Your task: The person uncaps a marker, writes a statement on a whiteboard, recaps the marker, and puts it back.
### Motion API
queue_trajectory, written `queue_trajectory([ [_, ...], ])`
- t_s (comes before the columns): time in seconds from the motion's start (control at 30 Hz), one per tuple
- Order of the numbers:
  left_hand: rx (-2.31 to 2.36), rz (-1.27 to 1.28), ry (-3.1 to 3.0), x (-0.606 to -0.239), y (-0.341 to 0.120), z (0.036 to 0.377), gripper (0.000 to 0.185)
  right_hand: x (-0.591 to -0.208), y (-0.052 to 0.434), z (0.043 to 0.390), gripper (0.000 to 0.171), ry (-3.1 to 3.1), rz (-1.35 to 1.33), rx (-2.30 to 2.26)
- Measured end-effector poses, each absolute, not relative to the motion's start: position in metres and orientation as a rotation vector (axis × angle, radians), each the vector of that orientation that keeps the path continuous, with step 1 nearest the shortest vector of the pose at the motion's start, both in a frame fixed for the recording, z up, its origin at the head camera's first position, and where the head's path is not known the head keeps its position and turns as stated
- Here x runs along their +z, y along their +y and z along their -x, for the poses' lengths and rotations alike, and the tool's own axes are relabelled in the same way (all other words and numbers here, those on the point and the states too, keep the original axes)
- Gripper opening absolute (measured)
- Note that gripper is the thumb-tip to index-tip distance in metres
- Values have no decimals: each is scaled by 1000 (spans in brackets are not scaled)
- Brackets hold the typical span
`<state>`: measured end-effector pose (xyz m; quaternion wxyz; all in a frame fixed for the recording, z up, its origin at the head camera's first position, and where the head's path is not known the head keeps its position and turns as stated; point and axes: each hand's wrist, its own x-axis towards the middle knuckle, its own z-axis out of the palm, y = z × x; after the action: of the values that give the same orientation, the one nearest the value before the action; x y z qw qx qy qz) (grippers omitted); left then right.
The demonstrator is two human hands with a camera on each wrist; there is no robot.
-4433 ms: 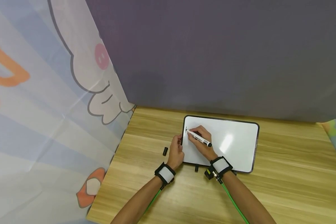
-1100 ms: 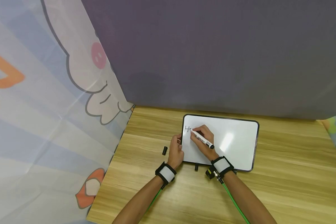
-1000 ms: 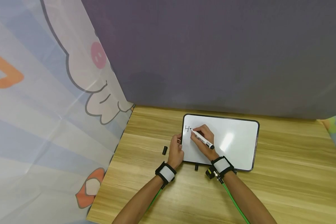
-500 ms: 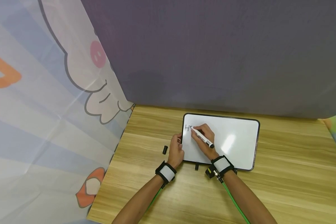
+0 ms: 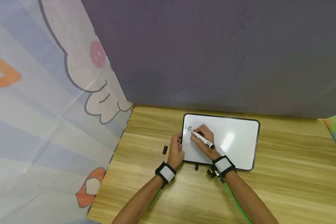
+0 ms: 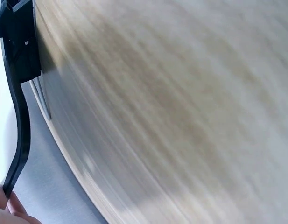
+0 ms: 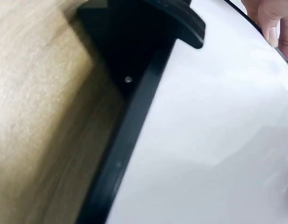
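On the desk (image 5: 162,193) lies my whiteboard (image 5: 235,149); my right hand (image 5: 204,140), fingers grasping the marker (image 5: 203,140), writes beside "He", while my left hand (image 5: 175,151) pinches its left edge.

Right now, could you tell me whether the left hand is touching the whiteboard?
Touching: in the head view the left hand rests against the left edge of the whiteboard, and the left wrist view shows fingertips at its black frame.
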<state>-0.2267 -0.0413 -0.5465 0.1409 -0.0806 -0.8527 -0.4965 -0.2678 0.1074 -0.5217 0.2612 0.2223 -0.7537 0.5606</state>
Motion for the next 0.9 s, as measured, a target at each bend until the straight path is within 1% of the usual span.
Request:
queue_trajectory([
  [0.2, -1407, 187, -2477, -543, -39, 226, 49, -504, 106, 261, 10, -2017, -452, 1536],
  [0.43, -1382, 210, -2502, -541, -38, 225, 48, -520, 113, 267, 10, -1978, -418, 1492],
  [0.6, -1366, 226, -2493, -542, -38, 226, 49, -521, 112, 268, 7, -1980, -408, 1499],
  [0.9, -1345, 239, -2501, -544, -38, 229, 52, -523, 111, 269, 9, -1972, -399, 1480],
])
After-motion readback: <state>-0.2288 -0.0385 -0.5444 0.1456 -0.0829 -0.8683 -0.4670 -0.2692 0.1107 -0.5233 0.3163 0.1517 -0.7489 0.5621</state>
